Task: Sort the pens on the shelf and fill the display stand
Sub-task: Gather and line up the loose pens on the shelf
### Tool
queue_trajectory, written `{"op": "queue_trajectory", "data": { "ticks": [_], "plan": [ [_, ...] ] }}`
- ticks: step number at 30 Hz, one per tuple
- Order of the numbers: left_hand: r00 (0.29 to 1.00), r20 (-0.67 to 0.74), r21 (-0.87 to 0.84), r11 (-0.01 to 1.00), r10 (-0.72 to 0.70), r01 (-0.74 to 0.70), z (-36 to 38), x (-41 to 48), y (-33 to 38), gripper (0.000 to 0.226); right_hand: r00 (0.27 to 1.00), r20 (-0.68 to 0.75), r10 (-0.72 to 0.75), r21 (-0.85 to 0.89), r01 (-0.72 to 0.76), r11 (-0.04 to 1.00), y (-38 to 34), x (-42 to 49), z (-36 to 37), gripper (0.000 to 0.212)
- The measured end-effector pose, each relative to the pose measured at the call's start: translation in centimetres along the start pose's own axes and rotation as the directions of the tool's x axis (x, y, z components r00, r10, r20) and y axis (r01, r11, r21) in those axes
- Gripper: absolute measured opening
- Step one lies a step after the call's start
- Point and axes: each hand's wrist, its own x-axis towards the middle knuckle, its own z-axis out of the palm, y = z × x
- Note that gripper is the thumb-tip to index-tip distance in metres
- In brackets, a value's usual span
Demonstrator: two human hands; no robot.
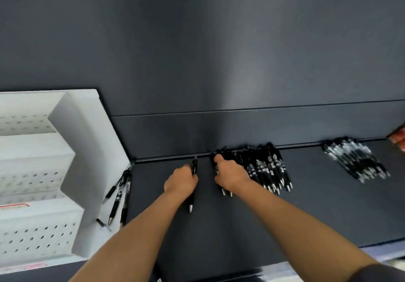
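Sorting looks to be under way on the dark shelf (252,220), and filling appears not to have started. Nearest, left of the left hand (180,180), stands the white display stand (43,172). Its perforated tiers show rows of holes, and no pen stands in any hole that is visible. A few loose pens (119,194) lie against its side wall, between the stand and the left hand. The left hand has its fingers curled round a single black pen (193,172), tip toward the person, held just apart from the rest. Just beside it, the right hand (230,173) is closed over the left end of the pen batch (269,167). Its fingers wrap a few pens, and two tips show below the wrist. The other pens of that batch lie side by side to the right of the right hand, up against the rear ledge, tips toward the person. Well to the right lies a second heap (355,161), blurred, looser, and untouched by either hand. Red items (400,138) show at the far right edge, kind not legible. Judgement: early stage. Pens are grouped in part, and the second heap, the loose pens and the whole stand remain to be done.
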Motion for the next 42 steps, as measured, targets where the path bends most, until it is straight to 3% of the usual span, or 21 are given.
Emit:
{"op": "queue_trajectory", "data": {
  "ticks": [7, 18, 26, 32, 42],
  "plan": [
    [0.999, 0.012, -0.042, 0.998, -0.036, 0.036, 1.2, 1.1, 2.2, 0.029, 0.997, -0.079, -0.01, -0.004, 0.01, 1.0, 2.9, 0.1, -0.5, 0.034],
    [1.0, -0.029, -0.145, 0.989, -0.011, 0.007, 3.5, 1.5, 5.7, 0.036, 0.99, -0.075, -0.121, 0.062, 0.126, 0.99, 6.5, 0.4, -0.4, 0.03],
    [0.999, -0.045, -0.072, 0.997, -0.02, 0.017, 3.5, 1.2, 5.5, 0.042, 0.975, -0.088, -0.205, 0.01, 0.206, 0.978, 7.1, 0.6, -1.4, 0.026],
    [0.985, -0.169, 0.133, 0.991, 0.031, -0.008, 3.0, -0.8, 5.3, 0.04, 0.938, -0.159, -0.309, -0.003, 0.312, 0.95, 7.4, 0.5, -1.9, 0.028],
    [0.958, -0.27, 0.06, 0.991, -0.096, 0.117, 1.1, -7.0, 0.7, 0.021, 0.835, -0.026, -0.549, 0.018, 0.549, 0.835, 1.6, -1.0, 0.4, 0.024]
  ]
}}
